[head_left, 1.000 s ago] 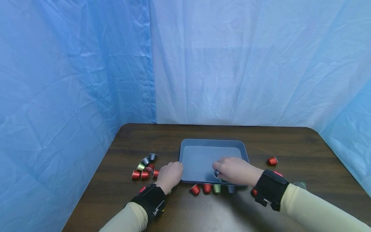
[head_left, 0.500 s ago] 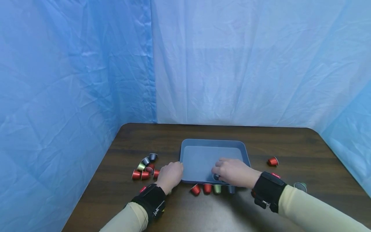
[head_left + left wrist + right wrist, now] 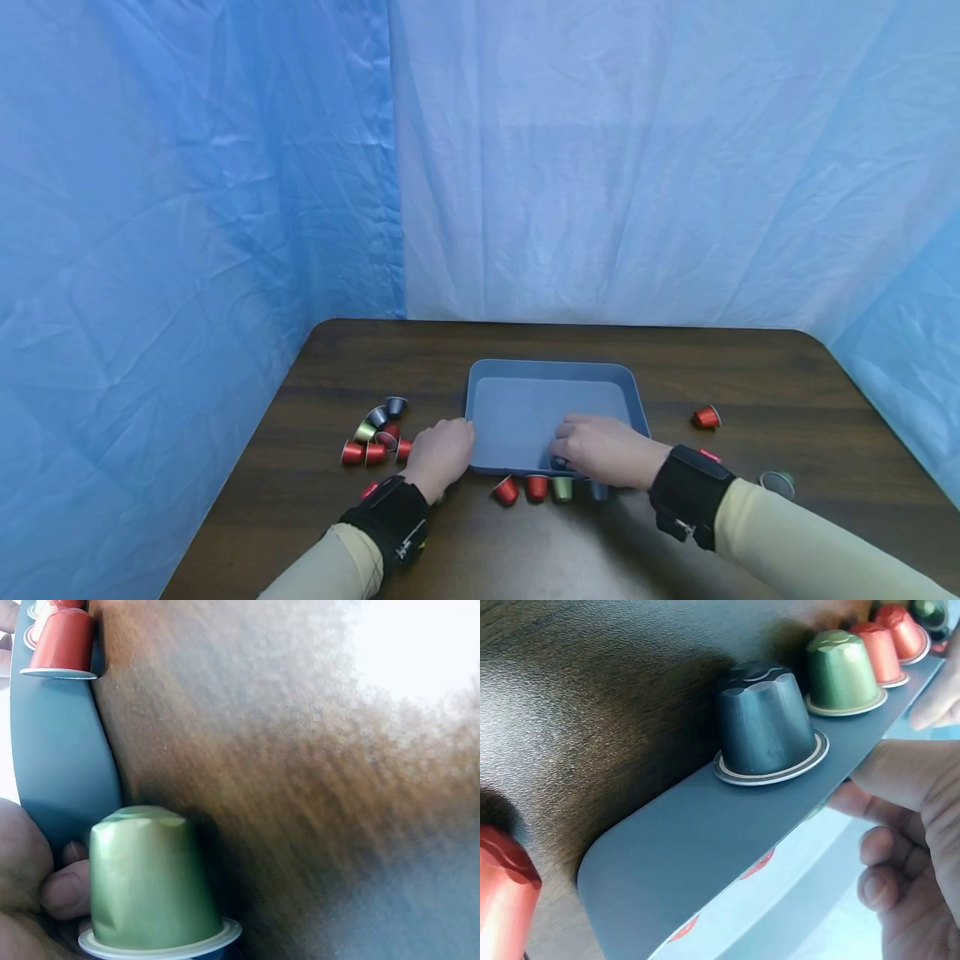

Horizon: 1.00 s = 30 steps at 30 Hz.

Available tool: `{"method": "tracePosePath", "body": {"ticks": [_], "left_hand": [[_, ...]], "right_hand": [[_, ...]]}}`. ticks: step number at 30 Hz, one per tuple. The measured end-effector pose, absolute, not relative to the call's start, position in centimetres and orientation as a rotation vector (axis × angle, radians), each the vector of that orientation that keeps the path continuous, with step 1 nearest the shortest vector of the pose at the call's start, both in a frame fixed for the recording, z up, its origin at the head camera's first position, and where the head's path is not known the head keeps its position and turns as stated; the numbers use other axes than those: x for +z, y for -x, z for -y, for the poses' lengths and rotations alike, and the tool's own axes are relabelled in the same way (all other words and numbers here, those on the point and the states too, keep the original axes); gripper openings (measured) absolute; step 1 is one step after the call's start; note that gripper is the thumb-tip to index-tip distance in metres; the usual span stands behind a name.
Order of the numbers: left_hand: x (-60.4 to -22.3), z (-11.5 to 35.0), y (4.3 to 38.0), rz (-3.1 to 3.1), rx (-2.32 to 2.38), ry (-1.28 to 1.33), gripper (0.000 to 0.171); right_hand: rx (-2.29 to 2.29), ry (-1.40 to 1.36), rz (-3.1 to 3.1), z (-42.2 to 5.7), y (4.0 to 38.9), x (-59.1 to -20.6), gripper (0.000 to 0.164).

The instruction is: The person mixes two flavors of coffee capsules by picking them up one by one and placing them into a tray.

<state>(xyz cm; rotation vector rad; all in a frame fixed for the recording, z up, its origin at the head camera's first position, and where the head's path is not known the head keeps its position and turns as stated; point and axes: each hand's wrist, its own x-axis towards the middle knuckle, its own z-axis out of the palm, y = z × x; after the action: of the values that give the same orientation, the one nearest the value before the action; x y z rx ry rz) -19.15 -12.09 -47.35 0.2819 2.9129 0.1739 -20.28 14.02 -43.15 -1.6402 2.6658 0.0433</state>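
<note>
A shallow blue-grey tray [image 3: 517,408] lies in the middle of the table. My left hand [image 3: 440,450] grips its front left edge; a green coffee capsule [image 3: 150,877] stands close by that wrist. My right hand [image 3: 606,448] is low over the tray's front right part, fingers curled, pinching a dark blue coffee capsule [image 3: 558,462] mostly hidden by the hand. Along the tray's front side sit two red capsules [image 3: 537,487], a green capsule [image 3: 562,488] and a blue capsule [image 3: 765,727]. Red bits [image 3: 757,864] show past the front rim in the right wrist view.
Left of the tray lies a cluster of several red, green and blue capsules [image 3: 375,454]. To the right, a single red capsule [image 3: 707,417] lies on its side, with a green capsule [image 3: 777,483] nearer. Blue sheets [image 3: 600,167] hang around the dark wooden table [image 3: 390,358].
My right hand has moved slightly down and toward the tray's front wall with the dark blue capsule. The left hand stays at the tray's edge.
</note>
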Motion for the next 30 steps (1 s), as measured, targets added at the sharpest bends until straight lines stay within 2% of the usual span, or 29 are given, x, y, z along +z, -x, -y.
{"method": "tracePosePath", "body": {"ticks": [9,16,20,30], "left_hand": [[-47.3,12.0,19.1,-2.908,0.184,-0.281,0.012],[-47.2,12.1,19.0,-2.909,0.172,-0.29,0.01],[-47.2,12.1,19.1,-2.912,0.185,-0.287,0.012],[-47.4,12.0,19.2,-2.917,0.184,-0.286,0.013]], "right_hand": [[-0.029,1.667,-2.619,-14.3,20.4,-43.3,0.02],[-0.083,1.675,-2.631,-14.9,20.7,-44.0,0.034],[-0.086,1.681,-2.643,-15.1,20.7,-43.9,0.035],[-0.153,1.5,-2.814,-16.0,20.4,-42.1,0.036]]}}
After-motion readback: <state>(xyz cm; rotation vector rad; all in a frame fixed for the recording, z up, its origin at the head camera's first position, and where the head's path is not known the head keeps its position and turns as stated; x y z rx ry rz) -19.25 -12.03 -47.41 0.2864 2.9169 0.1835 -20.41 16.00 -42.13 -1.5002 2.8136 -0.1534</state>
